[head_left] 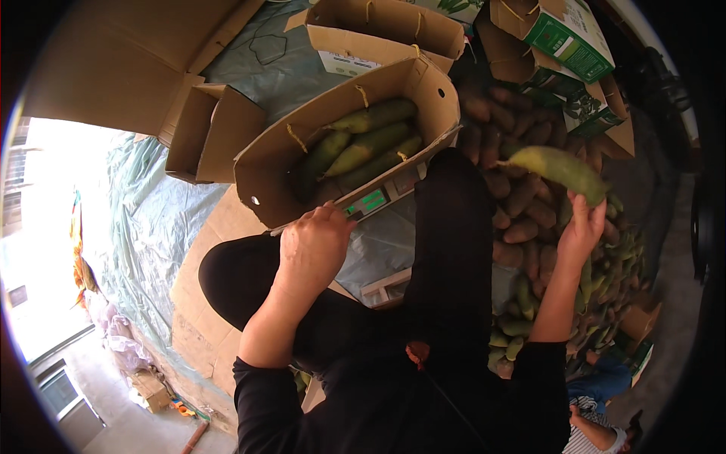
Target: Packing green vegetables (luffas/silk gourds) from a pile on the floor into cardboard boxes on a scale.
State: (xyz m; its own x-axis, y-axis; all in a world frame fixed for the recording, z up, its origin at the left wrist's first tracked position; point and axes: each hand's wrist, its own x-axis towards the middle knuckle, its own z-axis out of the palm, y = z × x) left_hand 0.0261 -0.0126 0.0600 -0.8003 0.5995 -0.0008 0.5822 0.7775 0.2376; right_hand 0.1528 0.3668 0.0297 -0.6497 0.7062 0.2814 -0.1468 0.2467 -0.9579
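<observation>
Black-clothed chest [469, 393] up close, left hand [314, 244] at the near edge of the carton [439, 113], grip unclear; right hand [584, 227] pinches a green radish [560, 168] end-on, so it could pivot loose!

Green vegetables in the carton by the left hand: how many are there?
At least 4: the far vegetable, the left vegetable, the middle vegetable and the near vegetable; more may be hidden underneath.

I can't read the tiny print on the green box [561, 39] or white box side [348, 63], or the green screen [367, 202].
</observation>
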